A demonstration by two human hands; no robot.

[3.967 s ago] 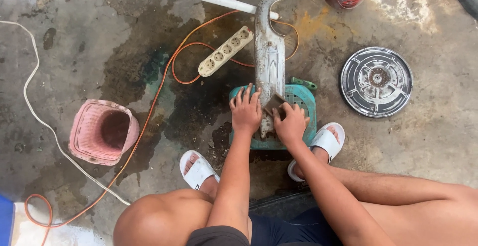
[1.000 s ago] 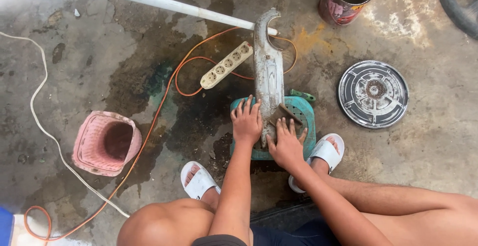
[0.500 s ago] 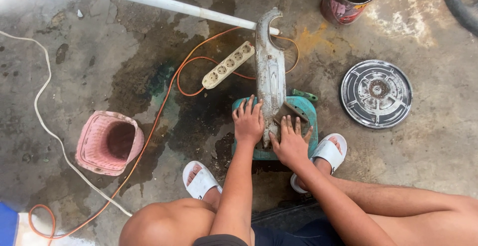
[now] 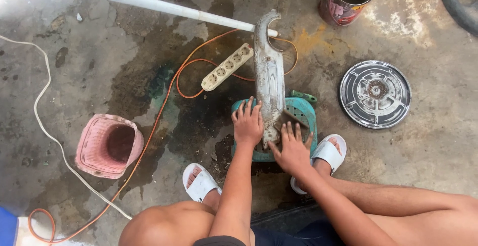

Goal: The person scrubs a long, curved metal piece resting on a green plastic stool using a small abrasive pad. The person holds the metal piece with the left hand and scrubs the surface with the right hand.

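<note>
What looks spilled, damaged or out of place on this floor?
A dark wet stain spreads over the concrete under the orange cord and beside the power strip. The pink basket lies tipped on its side. The grey metal part under both hands looks worn.

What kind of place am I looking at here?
Probably an informal outdoor repair yard or garage floor: oil-stained concrete, a dirty metal cover under both hands on a green stool, a round metal disc and a power strip.

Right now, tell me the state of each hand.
Left hand: open, fingers spread, pressing flat beside the grey metal cover.
Right hand: open, flat on the cover's lower end, holding nothing.
</note>
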